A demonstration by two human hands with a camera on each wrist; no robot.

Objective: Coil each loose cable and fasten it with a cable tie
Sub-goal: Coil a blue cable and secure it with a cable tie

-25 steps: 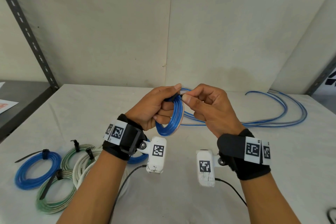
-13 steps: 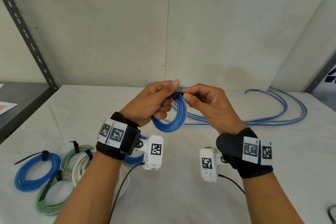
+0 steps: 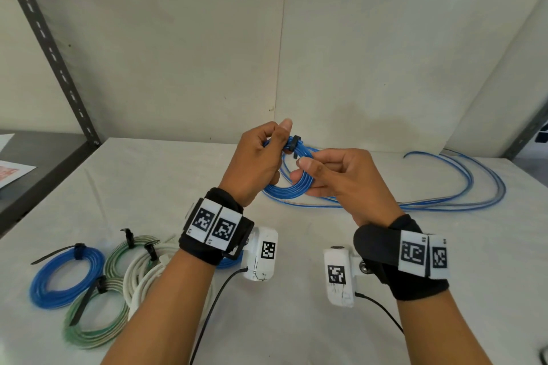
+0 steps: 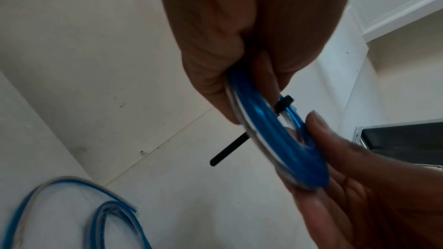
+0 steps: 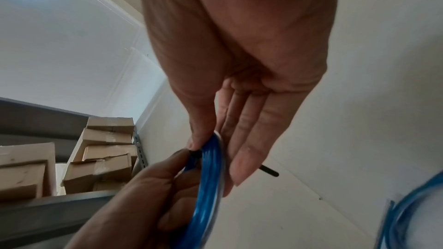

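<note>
My left hand [image 3: 277, 147] grips the top of a small blue coil [image 3: 286, 190] held above the white table [image 3: 148, 187]. A black cable tie [image 3: 294, 144] is wrapped round the coil just past the left thumb. In the left wrist view the blue coil [image 4: 275, 139] shows the tie's head [image 4: 285, 101] on one side and the tail [image 4: 227, 150] sticking out on the other. My right hand [image 3: 299, 169] pinches the coil's right side between thumb and fingers. The right wrist view shows the coil [image 5: 208, 177] running between them, with the tail [image 5: 269, 170] behind the fingers.
A long loose blue cable [image 3: 462, 187] sprawls over the table's back right. Tied coils lie front left: a blue one [image 3: 66, 275], two green ones [image 3: 118, 255] [image 3: 95, 314] and white ones [image 3: 145, 272]. A metal upright [image 3: 50, 44] and a side shelf [image 3: 35, 163] stand at the left.
The coil has turned from edge-on to facing me more openly. My right hand has dropped from the tie at the top to the coil's right side. The left hand has kept its grip.
</note>
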